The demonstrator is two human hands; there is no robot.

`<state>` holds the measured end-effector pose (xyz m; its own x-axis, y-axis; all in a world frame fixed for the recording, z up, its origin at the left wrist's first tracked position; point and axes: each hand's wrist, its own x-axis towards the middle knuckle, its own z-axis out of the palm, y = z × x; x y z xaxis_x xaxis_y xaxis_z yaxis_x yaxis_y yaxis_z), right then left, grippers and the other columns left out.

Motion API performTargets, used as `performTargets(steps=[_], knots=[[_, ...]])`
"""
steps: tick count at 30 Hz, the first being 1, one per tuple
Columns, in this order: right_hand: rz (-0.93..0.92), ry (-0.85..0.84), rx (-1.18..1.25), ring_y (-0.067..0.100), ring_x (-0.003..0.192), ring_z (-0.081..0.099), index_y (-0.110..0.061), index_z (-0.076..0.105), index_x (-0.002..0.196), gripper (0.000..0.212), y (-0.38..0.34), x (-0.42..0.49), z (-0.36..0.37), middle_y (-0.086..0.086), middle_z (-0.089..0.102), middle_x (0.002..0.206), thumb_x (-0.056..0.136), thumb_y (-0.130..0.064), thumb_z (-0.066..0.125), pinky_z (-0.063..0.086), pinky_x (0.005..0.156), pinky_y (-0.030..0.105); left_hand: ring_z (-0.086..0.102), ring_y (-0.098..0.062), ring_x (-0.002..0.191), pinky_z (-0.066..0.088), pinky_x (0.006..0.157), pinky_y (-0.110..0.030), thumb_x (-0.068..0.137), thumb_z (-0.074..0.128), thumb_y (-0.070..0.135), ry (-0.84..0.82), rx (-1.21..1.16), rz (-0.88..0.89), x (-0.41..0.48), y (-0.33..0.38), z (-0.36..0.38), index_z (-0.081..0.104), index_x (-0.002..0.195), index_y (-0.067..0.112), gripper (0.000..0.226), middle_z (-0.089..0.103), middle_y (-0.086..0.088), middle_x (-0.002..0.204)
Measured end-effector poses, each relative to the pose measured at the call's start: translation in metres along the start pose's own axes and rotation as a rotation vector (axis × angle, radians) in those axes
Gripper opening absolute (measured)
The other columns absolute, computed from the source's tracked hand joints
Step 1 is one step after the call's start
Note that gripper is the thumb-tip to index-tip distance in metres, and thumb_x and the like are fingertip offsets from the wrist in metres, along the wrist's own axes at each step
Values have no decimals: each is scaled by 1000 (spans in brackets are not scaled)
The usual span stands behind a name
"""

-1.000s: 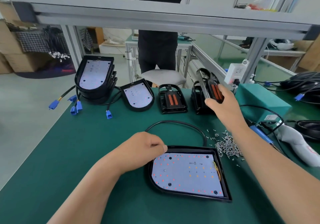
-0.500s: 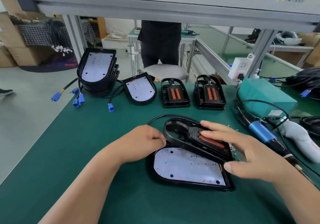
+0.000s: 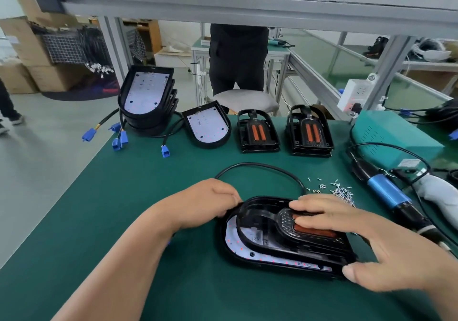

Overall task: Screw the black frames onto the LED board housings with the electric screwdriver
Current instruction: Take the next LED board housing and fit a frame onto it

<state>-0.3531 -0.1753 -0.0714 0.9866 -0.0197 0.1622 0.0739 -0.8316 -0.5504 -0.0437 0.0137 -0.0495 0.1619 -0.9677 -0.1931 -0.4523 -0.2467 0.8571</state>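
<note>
On the green tabletop [image 3: 119, 226], the right hand [image 3: 386, 251] reaches in from the right. Its fingers [image 3: 319, 203] spread over a black frame [image 3: 257, 217] and its thumb is hooked at the near corner, a wide grip holding the frame down on a housing [image 3: 270, 267]. The left hand [image 3: 205, 204] is knuckles up, its grip curled tight on the housing's rounded end. Just beyond lie a cable [image 3: 260, 165], loose screws [image 3: 340, 191] and, to the right, the electric screwdriver [image 3: 389, 195]. At the far edge stand spare frames [image 3: 309, 132] and more housings [image 3: 146, 97].
</note>
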Motion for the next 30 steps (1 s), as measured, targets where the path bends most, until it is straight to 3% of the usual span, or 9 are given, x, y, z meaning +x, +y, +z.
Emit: performTargets(steps=[4, 6, 8, 11, 18, 21, 24, 27, 30], knots=[[67, -55, -126, 18, 158, 31, -53, 49, 152, 106, -4, 16, 6, -21, 42, 164, 69, -2, 89, 35, 123, 45, 39, -4, 54, 34, 52, -11, 95, 52, 46, 23, -34, -63, 2, -3, 1, 72, 88, 11, 41, 43, 16, 58], [46, 16, -90, 24, 157, 32, -49, 55, 149, 89, -9, 16, 2, -15, 45, 164, 69, -19, 81, 31, 124, 42, 40, -5, 57, 33, 54, -13, 97, 58, 63, 27, 48, -39, 4, -5, 0, 63, 80, 10, 55, 44, 16, 62], [21, 17, -31, 27, 158, 31, -42, 59, 148, 80, -19, 20, 14, -10, 46, 164, 69, -34, 68, 24, 124, 38, 44, 0, 60, 35, 57, -11, 98, 63, 60, 21, 172, 5, 6, -6, -1, 64, 78, 14, 51, 51, 19, 64], [-14, 29, -114, 27, 158, 30, -45, 58, 148, 63, -19, 28, 20, -12, 45, 164, 86, -41, 66, 15, 127, 49, 46, 4, 55, 36, 55, -10, 99, 68, 52, -3, 201, 28, 6, -5, 0, 70, 81, 19, 37, 54, 23, 58], [31, -37, -114, 18, 164, 11, -49, 47, 155, 45, -16, 26, 21, -22, 34, 168, 112, -41, 47, 2, 128, 48, 36, -4, 47, 28, 47, -16, 94, 75, 34, 25, 212, 40, 7, -7, 6, 68, 81, 20, 21, 44, 13, 49], [86, 34, 65, 17, 164, 14, -43, 49, 156, 50, -23, 27, 17, -18, 40, 166, 108, -57, 49, 11, 128, 54, 38, -5, 48, 30, 47, -18, 92, 74, 36, 76, 246, 28, 8, -11, 10, 67, 77, 20, 23, 46, 13, 50], [240, 235, 196, 8, 158, 29, -45, 58, 149, 51, -27, 22, 1, -22, 50, 158, 101, -63, 59, 25, 122, 40, 37, -5, 47, 31, 47, -19, 92, 72, 34, 152, 246, 25, 10, -14, 11, 65, 76, 20, 22, 48, 13, 50], [475, 480, 27, -4, 131, 55, -56, 67, 125, 31, -20, 13, -16, -32, 61, 137, 95, -58, 67, 41, 106, 28, 36, -5, 47, 31, 46, -19, 92, 70, 32, 213, 260, 29, 12, -14, 13, 62, 76, 18, 22, 48, 14, 51], [705, 588, -226, 6, 114, 60, -46, 64, 115, 24, -6, -3, -35, -22, 64, 120, 91, -44, 70, 47, 101, 37, 35, -6, 47, 32, 47, -18, 91, 69, 35, 198, 237, 30, 11, -14, 11, 63, 77, 19, 22, 47, 13, 50]])
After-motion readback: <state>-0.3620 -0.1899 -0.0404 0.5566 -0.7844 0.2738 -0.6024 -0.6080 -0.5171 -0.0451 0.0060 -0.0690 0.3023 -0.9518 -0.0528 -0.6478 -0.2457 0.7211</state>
